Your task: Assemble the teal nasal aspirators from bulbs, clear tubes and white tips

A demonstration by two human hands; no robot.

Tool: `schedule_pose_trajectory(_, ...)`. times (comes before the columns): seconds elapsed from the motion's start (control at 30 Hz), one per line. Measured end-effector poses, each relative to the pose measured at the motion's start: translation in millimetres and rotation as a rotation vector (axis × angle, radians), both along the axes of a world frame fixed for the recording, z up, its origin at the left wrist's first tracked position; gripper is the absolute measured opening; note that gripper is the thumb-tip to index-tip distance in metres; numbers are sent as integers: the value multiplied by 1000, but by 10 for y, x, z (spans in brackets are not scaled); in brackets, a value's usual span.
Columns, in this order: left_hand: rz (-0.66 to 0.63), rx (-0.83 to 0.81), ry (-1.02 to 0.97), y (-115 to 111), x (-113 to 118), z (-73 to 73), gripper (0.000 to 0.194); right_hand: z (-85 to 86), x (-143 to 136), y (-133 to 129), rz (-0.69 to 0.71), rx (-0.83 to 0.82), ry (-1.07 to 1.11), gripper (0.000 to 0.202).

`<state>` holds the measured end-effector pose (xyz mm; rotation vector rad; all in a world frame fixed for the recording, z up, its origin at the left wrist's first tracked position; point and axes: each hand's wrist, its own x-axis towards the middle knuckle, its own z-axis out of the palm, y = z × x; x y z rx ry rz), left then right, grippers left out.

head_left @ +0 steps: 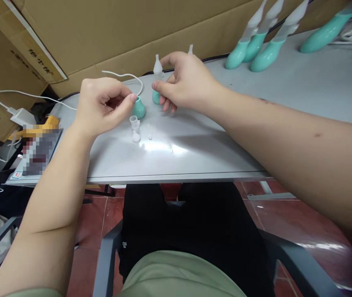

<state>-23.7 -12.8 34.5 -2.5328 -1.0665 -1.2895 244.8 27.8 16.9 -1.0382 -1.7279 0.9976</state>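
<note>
The left hand [103, 105] is curling, its fingertip touching a teal bulb [138, 109] on the grey table [194, 152] — the right hand [185, 82] is pinching an assembled aspirator [157, 80] (upright) just beside it.

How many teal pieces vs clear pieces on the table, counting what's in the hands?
Teal-and-clear finished units at the far edge: 4
Teal bulb at the left hand: 1
Teal bulb with clear tip in the right hand: 1
Loose clear parts on the table: 2
Total: 8
</note>
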Motion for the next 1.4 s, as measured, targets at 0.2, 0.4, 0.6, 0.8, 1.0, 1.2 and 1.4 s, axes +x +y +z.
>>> schedule_pose_trajectory(0.2,-27,-10,-15,19,40,-10,54,28,-1,-66,-31,16,-100,52)
schedule_pose_trajectory(0.4,20,-16,-11,-5,68,19,47,-12,30,-57,26,68,-155,52)
schedule_pose_trajectory(0.6,12,-42,-104,84,28,-59,43,23,40,-103,-17,154,-43,40)
schedule_pose_trajectory(0.8,-7,-198,-191,242,79,83,44,89,132,-31,69,255,173,30)
schedule_pose_trajectory(1.0,-22,-343,93,418,373,338,43,93,195,105,173,289,377,25)
schedule_pose_trajectory(1.2,-230,-335,121,437,726,270,19,82,246,151,160,340,448,26)
schedule_pose_trajectory(1.4,-163,-112,154,211,798,164,24,242,379,-25,82,479,185,52)
